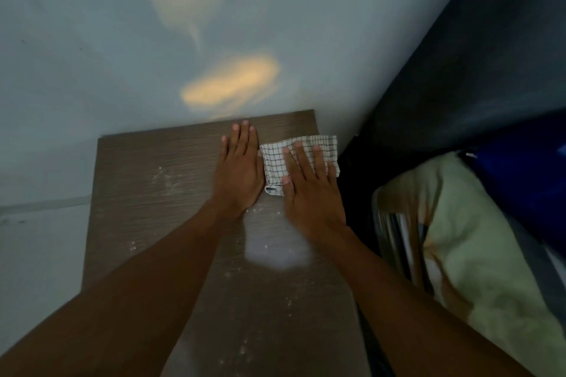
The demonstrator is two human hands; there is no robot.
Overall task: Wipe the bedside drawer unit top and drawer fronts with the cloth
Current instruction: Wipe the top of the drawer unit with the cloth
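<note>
Right of frame centre, the checked cloth (301,159) is pressed flat under the spread right hand (309,190) at the far right corner of the drawer unit top (147,199). The left hand (239,168) lies flat and empty just beside it, touching the wood. White specks (dust or crumbs, cannot tell) dot the surface. Likely risk: specks being swept off the right edge onto the bedding (477,248), or the cloth slipping over that edge.

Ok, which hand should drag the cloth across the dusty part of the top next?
Right. The right hand already lies flat on the checked cloth at the far right corner of the drawer unit top. The left hand rests on bare wood beside it, touching no cloth.
</note>
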